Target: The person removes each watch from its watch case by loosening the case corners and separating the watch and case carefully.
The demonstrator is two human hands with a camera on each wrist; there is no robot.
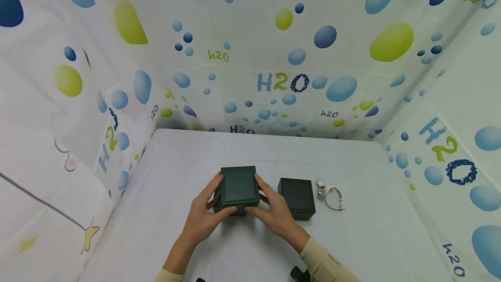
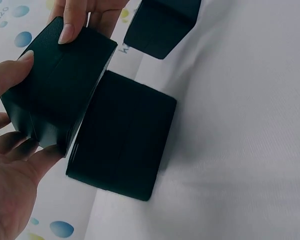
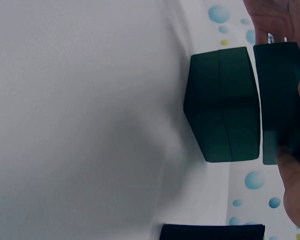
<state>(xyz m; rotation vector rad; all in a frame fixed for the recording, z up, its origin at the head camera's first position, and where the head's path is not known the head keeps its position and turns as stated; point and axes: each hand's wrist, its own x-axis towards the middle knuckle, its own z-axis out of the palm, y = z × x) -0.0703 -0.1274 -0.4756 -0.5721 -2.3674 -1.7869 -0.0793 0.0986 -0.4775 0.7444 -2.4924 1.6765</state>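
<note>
A dark green box (image 1: 240, 186) with rounded edges is held level between both hands, just above a second green box (image 1: 231, 213). My left hand (image 1: 201, 219) grips its left side, thumb at the front edge. On the opposite side, my right hand (image 1: 275, 214) grips it the same way. The right wrist view shows a thin light gap between the held box (image 3: 275, 90) and the lower box (image 3: 222, 105), which rests on the table. In the left wrist view the held box (image 2: 60, 80) overlaps the lower box (image 2: 122, 135). Both lids appear closed.
A black box (image 1: 296, 199) stands on the white table (image 1: 188, 151), right of the green boxes. Beside it lies a silver wristwatch (image 1: 332, 197) with a looped band. Patterned curtain (image 1: 250, 55) encloses the back and sides. A small black object (image 1: 299, 274) shows by the right sleeve.
</note>
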